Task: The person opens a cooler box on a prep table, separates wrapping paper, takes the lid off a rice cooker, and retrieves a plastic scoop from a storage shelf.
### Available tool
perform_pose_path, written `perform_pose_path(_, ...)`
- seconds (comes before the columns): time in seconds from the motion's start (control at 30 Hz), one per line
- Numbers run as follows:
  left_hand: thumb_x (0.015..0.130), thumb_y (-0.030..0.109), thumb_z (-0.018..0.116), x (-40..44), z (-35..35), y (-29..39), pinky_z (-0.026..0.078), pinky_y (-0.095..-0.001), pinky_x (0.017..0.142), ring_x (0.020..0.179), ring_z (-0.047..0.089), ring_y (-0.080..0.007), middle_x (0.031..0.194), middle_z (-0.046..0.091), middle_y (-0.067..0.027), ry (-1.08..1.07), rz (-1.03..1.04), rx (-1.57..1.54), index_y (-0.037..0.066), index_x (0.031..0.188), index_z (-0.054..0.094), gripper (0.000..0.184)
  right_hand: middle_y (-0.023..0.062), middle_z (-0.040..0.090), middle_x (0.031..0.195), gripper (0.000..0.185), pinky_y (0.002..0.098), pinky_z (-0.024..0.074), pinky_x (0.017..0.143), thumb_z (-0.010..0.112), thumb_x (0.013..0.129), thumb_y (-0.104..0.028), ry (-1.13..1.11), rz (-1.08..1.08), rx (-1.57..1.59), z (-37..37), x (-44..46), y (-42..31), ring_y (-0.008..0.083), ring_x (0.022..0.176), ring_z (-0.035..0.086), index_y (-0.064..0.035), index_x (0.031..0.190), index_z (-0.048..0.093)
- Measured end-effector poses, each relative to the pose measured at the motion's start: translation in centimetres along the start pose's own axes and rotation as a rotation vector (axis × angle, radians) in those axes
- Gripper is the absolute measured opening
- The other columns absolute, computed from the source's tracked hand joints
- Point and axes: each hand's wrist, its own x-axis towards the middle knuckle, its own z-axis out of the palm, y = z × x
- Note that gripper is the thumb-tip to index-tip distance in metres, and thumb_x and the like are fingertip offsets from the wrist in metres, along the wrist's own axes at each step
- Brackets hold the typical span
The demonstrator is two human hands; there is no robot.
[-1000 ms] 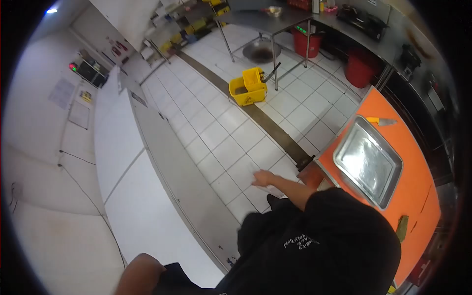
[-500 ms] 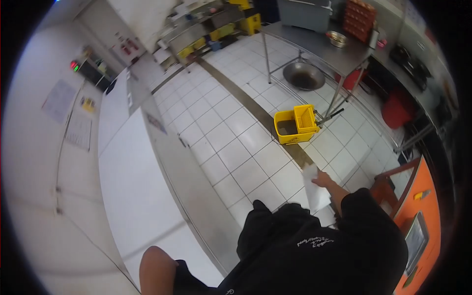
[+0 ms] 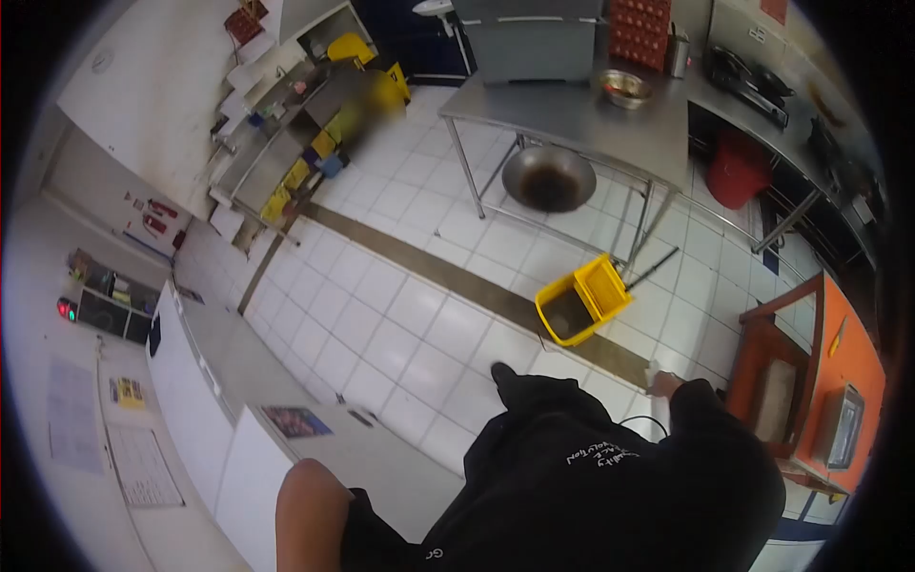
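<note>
My right hand (image 3: pixel 665 383) is closed on a white sheet (image 3: pixel 657 404), low in front of my body. Most of the sheet is hidden behind my sleeve, and I cannot tell whether it is paper or cloth. Just beyond that hand, a yellow mop bucket (image 3: pixel 556 330) with a wringer (image 3: pixel 604 286) stands on the tiles. Dirty liquid shows inside the bucket. Of my left arm only the bent elbow (image 3: pixel 310 510) appears at the bottom; the left hand is out of sight.
A steel table (image 3: pixel 562 119) stands ahead, with a large wok (image 3: pixel 549 179) on its lower rack. White chest-type units (image 3: pixel 250 477) line my left. An orange-topped stand (image 3: pixel 848 353) is close on the right. A brown strip (image 3: pixel 419 262) crosses the white-tiled floor.
My view has swung and moved forward, so the bucket and steel table appear nearer. The white sheet in my right hand is now mostly hidden by my sleeve.
</note>
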Motion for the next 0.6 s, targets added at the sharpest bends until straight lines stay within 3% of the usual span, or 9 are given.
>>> perform_pose_path(0.03, 0.097, 0.015, 0.057, -0.8, -2.1, -3.1, 0.037, -0.0331, 0.105, 0.124, 0.047, -0.02, 0.138, 0.051, -0.0114, -0.003, 0.0, -0.022, 0.0, 0.14, 0.045, 0.047, 0.019, 0.074, 0.104, 0.064, 0.0415, 0.054, 0.096, 0.074, 0.077, -0.059, -0.056, -0.001, -0.129, 5.1, 11.8, -0.7, 0.0372, 0.104, 0.07, -0.0073, 0.114, 0.074)
perform_pose_path(0.1, 0.097, 0.016, 0.057, -2.7, -6.2, -8.3, 0.036, -0.0334, 0.106, 0.125, 0.046, -0.0202, 0.14, 0.05, -0.0116, -0.012, -0.012, -0.019, 0.0, 0.141, 0.044, 0.048, 0.0218, 0.071, 0.114, 0.06, 0.0449, 0.0539, 0.092, 0.072, 0.079, -0.057, -0.049, -0.17, -0.056, -4.6, 17.2, -14.6, 0.0351, 0.107, 0.068, -0.0087, 0.115, 0.073)
perform_pose_path(0.13, 0.097, 0.016, 0.056, -3.5, -8.3, -11.0, 0.036, -0.0336, 0.107, 0.126, 0.046, -0.0203, 0.14, 0.05, -0.0116, -0.006, -0.014, -0.033, 0.001, 0.141, 0.044, 0.049, 0.0237, 0.07, 0.114, 0.064, 0.0462, 0.0537, 0.091, 0.073, 0.078, -0.057, 0.625, -0.747, 0.067, -6.8, 21.0, -20.8, 0.0362, 0.106, 0.068, -0.0078, 0.119, 0.07)
perform_pose_path(0.23, 0.096, 0.018, 0.056, -7.4, -13.9, -17.6, 0.034, -0.0341, 0.109, 0.128, 0.045, -0.0206, 0.142, 0.049, -0.0118, 0.016, -0.011, -0.035, 0.001, 0.142, 0.043, 0.05, 0.0241, 0.068, 0.116, 0.06, 0.0484, 0.0527, 0.092, 0.077, 0.078, -0.05, 0.184, -0.683, 0.112, -25.0, 23.8, -42.9, 0.0396, 0.109, 0.066, -0.0047, 0.116, 0.066)
perform_pose_path(0.3, 0.096, 0.018, 0.056, -10.8, -17.7, -22.1, 0.033, -0.0344, 0.11, 0.13, 0.044, -0.0208, 0.144, 0.048, -0.0119, 0.038, -0.008, -0.046, 0.001, 0.143, 0.042, 0.051, 0.0233, 0.07, 0.109, 0.054, 0.0478, 0.0527, 0.09, 0.077, 0.08, -0.043, 0.291, -0.789, 0.122, -32.5, 28.5, -54.4, 0.0391, 0.103, 0.066, -0.0016, 0.113, 0.066)
perform_pose_path(0.37, 0.096, 0.019, 0.056, -14.6, -21.6, -27.0, 0.033, -0.0347, 0.111, 0.132, 0.043, -0.021, 0.145, 0.047, -0.012, 0.042, -0.013, -0.063, 0.001, 0.143, 0.042, 0.052, 0.0239, 0.07, 0.108, 0.053, 0.0458, 0.0527, 0.088, 0.078, 0.079, -0.038, 0.251, -0.889, 0.21, -40.7, 31.9, -63.8, 0.0403, 0.102, 0.067, 0.0003, 0.114, 0.066)
perform_pose_path(0.47, 0.096, 0.02, 0.056, -20.0, -28.2, -35.1, 0.031, -0.0352, 0.113, 0.134, 0.041, -0.0213, 0.147, 0.046, -0.0122, 0.051, 0.017, -0.13, 0.001, 0.144, 0.041, 0.054, 0.0231, 0.072, 0.108, 0.051, 0.0426, 0.0525, 0.088, 0.079, 0.081, -0.032, 0.363, -0.974, 0.439, -48.8, 36.1, -72.1, 0.0379, 0.1, 0.068, 0.0018, 0.118, 0.066)
perform_pose_path(0.57, 0.096, 0.022, 0.056, -24.2, -35.5, -43.9, 0.03, -0.0356, 0.115, 0.136, 0.04, -0.0216, 0.149, 0.045, -0.0123, 0.08, 0.064, -0.212, 0.002, 0.145, 0.04, 0.056, 0.0205, 0.073, 0.109, 0.048, 0.0399, 0.0523, 0.089, 0.077, 0.086, -0.028, 0.338, -0.926, 0.617, -53.5, 41.7, -75.6, 0.03, 0.097, 0.069, 0.0019, 0.121, 0.066)
perform_pose_path(0.6, 0.096, 0.022, 0.055, -25.2, -37.9, -47.1, 0.029, -0.0358, 0.115, 0.137, 0.04, -0.0217, 0.15, 0.044, -0.0124, 0.082, 0.079, -0.245, 0.002, 0.146, 0.04, 0.056, 0.0203, 0.073, 0.107, 0.045, 0.0405, 0.052, 0.09, 0.076, 0.086, -0.027, 0.263, -0.827, 0.775, -55.5, 41.4, -76.2, 0.0315, 0.098, 0.069, 0.0017, 0.12, 0.068)
